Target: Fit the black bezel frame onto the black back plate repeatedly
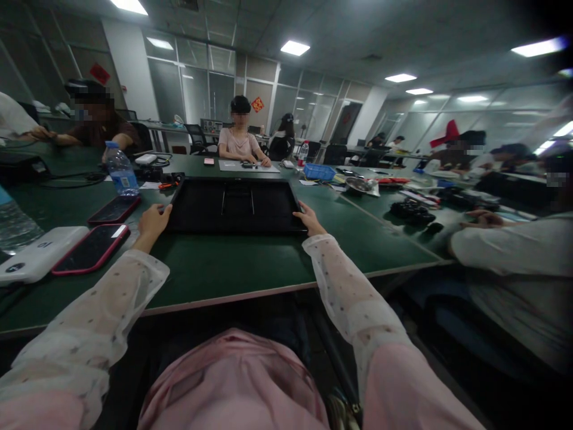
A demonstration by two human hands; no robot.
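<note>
A flat black monitor panel [235, 206] lies back side up on the green table [233, 263] in front of me. My left hand [152, 221] grips its near left corner. My right hand [308, 220] grips its near right corner. Both my arms, in sheer white dotted sleeves, stretch forward over the table edge.
Two phones in red cases [92, 248] and a white power bank [38, 254] lie left of the panel. A water bottle [120, 170] stands behind them. A blue bin [319, 172] sits further back. People sit across and at the right, one sleeve [505, 245] close by.
</note>
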